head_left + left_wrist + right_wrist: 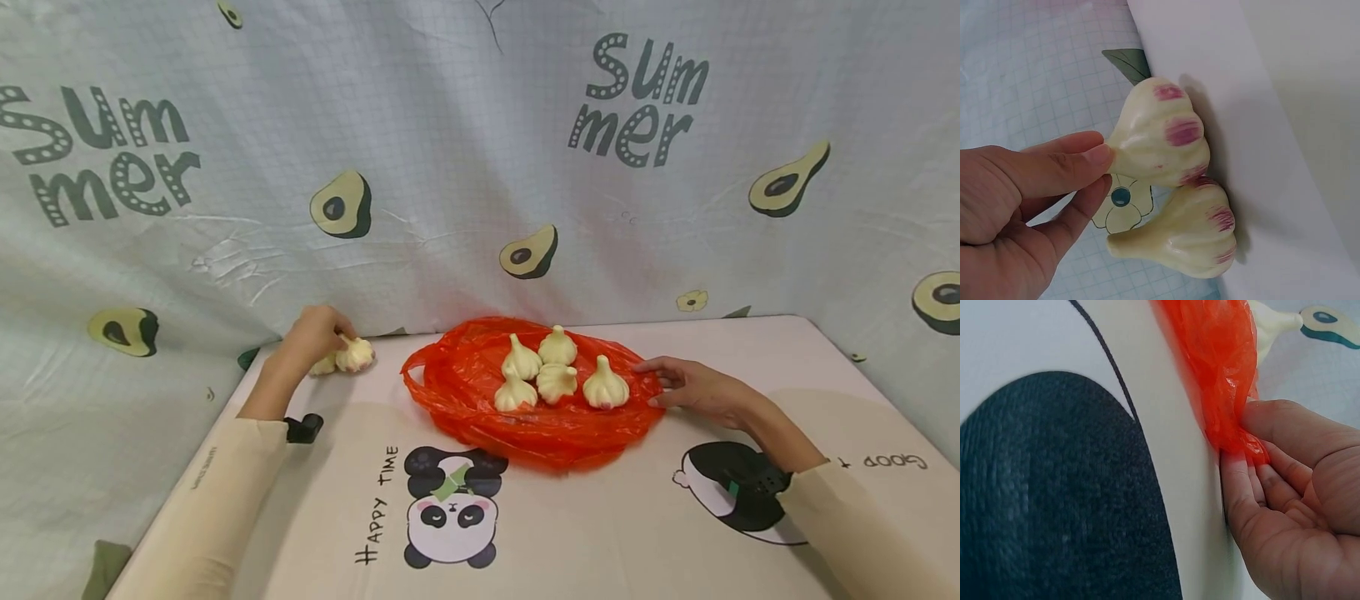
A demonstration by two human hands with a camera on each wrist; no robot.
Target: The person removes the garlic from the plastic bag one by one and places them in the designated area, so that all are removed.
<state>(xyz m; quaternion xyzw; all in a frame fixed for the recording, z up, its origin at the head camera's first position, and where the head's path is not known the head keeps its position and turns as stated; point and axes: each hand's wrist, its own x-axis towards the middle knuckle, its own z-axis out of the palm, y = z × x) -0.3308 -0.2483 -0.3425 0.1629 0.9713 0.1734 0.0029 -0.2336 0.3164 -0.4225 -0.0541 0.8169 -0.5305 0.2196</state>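
Head view: left hand [315, 333] pinches garlic bulb [355, 355] stem at table's [600, 517] back-left corner; right hand [693, 390] pinches orange bag [465, 400] edge.

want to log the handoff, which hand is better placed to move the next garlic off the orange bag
Probably the left hand: it already pinches a garlic bulb by its stem beside a second bulb. The right hand pinches the orange bag edge.
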